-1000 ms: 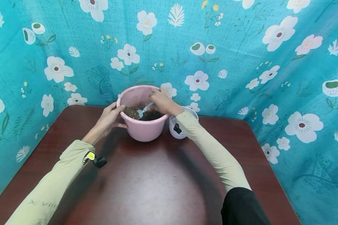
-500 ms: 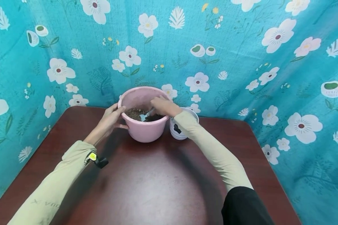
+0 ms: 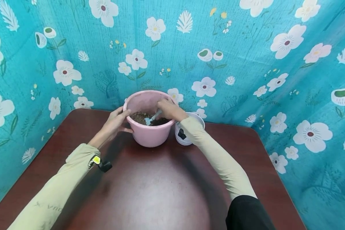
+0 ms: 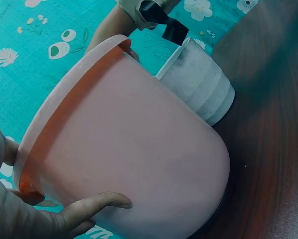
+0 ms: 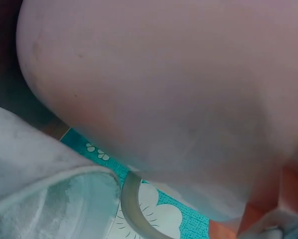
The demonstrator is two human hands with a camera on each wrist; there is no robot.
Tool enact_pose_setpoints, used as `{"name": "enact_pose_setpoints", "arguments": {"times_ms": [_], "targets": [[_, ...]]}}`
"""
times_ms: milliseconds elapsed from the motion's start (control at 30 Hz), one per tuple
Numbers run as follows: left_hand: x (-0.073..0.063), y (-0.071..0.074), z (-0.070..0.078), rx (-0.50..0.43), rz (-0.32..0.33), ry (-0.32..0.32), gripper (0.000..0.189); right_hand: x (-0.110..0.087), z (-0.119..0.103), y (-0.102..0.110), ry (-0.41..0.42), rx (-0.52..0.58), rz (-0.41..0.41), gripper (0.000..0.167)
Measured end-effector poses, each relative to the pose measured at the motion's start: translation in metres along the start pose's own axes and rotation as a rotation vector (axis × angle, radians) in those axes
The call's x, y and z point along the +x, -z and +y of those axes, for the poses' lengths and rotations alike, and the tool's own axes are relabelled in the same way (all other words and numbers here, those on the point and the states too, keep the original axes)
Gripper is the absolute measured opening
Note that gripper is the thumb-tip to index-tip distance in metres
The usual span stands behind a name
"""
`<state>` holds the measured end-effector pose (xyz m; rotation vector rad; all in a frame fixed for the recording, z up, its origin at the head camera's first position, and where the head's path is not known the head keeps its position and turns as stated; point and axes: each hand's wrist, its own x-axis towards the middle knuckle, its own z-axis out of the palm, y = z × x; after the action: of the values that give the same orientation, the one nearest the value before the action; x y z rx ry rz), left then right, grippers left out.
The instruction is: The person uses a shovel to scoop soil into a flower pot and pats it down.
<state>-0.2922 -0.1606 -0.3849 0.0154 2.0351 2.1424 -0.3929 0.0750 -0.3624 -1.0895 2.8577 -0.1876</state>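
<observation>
A pink bucket (image 3: pixel 150 137) stands near the back edge of the table, with dark brown soil (image 3: pixel 139 117) inside. My left hand (image 3: pixel 115 122) grips its left rim; in the left wrist view one finger (image 4: pixel 101 201) lies along the outer wall. Reaching over the right rim, my right hand (image 3: pixel 169 109) holds the pale handle of a small light-blue garden tool (image 3: pixel 148 121). Its head touches the soil, and the exact kind is too small to tell. The right wrist view shows mostly the bucket's outer wall (image 5: pixel 154 84); the right fingers are hidden there.
A white ridged pot (image 4: pixel 196 82) stands close to the bucket's right side, partly under my right forearm. A flowered turquoise curtain (image 3: pixel 161 41) hangs right behind the dark red-brown table (image 3: pixel 149 179).
The garden tool's head has shifted slightly within the soil as my right hand moves a little. The left hand keeps its grip on the bucket. The head view has shifted slightly.
</observation>
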Motion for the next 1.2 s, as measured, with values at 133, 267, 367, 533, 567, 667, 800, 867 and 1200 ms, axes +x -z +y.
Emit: {"name": "enact_pose_setpoints", "arguments": {"times_ms": [133, 267, 367, 533, 567, 667, 800, 867, 1200], "targets": [[-0.003, 0.0, -0.002, 0.013, 0.001, -0.003, 0.066, -0.003, -0.001, -0.002, -0.004, -0.004, -0.016, 0.027], [-0.005, 0.0, -0.001, 0.018, -0.001, -0.007, 0.066, -0.007, -0.003, 0.001, -0.007, -0.003, -0.028, 0.028], [-0.004, -0.002, 0.002, 0.011, 0.0, 0.002, 0.067, -0.007, -0.002, 0.004, -0.004, 0.012, -0.024, 0.025], [0.0, -0.002, 0.009, -0.006, 0.014, -0.002, 0.067, -0.004, 0.0, 0.012, 0.013, 0.045, 0.024, 0.024], [0.001, -0.002, 0.011, -0.01, 0.016, -0.003, 0.067, -0.003, 0.001, 0.014, 0.011, 0.051, 0.034, 0.024], [0.005, -0.002, 0.013, -0.026, 0.019, -0.001, 0.066, -0.002, 0.003, 0.018, 0.006, 0.06, 0.063, 0.024], [0.007, -0.004, 0.013, -0.019, 0.014, 0.013, 0.066, -0.002, 0.006, 0.018, 0.022, 0.053, 0.086, 0.02], [0.007, -0.005, 0.011, -0.016, 0.012, 0.015, 0.066, -0.004, 0.008, 0.017, 0.033, 0.059, 0.088, 0.019], [-0.003, -0.003, 0.001, -0.01, 0.01, 0.024, 0.065, -0.022, 0.01, 0.016, 0.084, 0.125, 0.148, 0.027]]}}
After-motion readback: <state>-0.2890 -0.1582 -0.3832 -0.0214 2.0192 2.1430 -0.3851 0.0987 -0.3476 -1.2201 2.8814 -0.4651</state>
